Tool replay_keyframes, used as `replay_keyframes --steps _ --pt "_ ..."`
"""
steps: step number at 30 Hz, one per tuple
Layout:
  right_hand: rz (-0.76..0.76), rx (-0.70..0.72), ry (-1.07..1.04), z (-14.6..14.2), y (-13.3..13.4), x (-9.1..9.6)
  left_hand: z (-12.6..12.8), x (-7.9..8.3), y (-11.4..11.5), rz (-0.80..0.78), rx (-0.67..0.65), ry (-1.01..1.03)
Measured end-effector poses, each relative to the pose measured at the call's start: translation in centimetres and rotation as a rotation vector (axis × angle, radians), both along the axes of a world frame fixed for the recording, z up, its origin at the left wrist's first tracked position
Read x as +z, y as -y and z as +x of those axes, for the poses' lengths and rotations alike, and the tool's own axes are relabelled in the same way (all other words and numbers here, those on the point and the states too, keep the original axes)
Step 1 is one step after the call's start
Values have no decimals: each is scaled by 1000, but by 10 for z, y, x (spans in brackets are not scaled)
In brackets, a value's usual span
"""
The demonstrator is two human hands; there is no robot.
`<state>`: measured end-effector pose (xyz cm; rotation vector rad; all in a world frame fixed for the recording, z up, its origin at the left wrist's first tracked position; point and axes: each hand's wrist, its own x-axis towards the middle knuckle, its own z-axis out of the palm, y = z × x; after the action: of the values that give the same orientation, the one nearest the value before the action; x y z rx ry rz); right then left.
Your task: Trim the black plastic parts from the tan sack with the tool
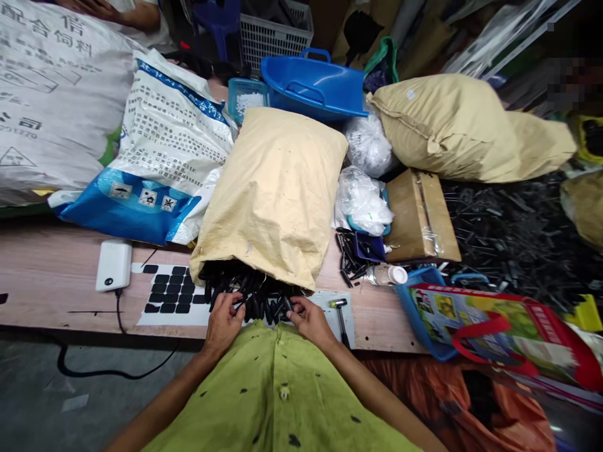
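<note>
A tan woven sack (277, 188) lies on the bench in front of me, its mouth facing my body. Black elongated plastic parts (257, 304) spill out of that mouth in a pile. At the pile's left side, my left hand (223, 321) has its fingers bent together around a small black part, mostly hidden by the fingers. My right hand (311, 321) is at the right side, thumb and fingers closed on another black part (287, 305). Beside the right hand lies a small hammer (342, 320) with a black handle.
On the left are a white power bank (114, 265) with a cable, a sheet of black stickers (172, 292) and printed feed sacks (164, 144). To the right stand a cardboard box (414, 216), a bottle (386, 274) and a blue basket (424, 307). Behind is a blue scoop-shaped tub (311, 85).
</note>
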<state>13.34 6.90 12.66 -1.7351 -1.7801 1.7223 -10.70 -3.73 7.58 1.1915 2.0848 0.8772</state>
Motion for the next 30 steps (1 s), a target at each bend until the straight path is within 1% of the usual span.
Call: replay_keyframes --steps 2,5,6,8,10,13,18,20,23,27,30 --pt "138 225 132 2 0 4 0 -8 12 -172 8 90" --pt "323 551 322 -11 -4 13 4 -13 22 -423 -102 198" --pt "397 659 373 -18 -6 15 7 -13 24 -474 -142 211" --pt "539 847 434 -32 -11 15 11 -12 24 -523 -192 218" --pt "629 960 441 -43 -17 13 14 -11 24 -531 -210 222" --pt "672 991 435 -51 -23 7 15 -13 27 -522 -212 221" --pt "729 958 449 -43 -20 0 13 -17 39 -509 -172 212" --pt "746 924 452 -38 -17 -3 14 -17 43 -511 -137 210" --pt "759 876 444 -34 -11 -5 15 -15 48 -483 -46 216" --pt "778 799 384 -27 -5 -1 14 -12 51 -458 61 240" --pt "754 711 241 -14 0 8 13 -11 55 -456 98 256"
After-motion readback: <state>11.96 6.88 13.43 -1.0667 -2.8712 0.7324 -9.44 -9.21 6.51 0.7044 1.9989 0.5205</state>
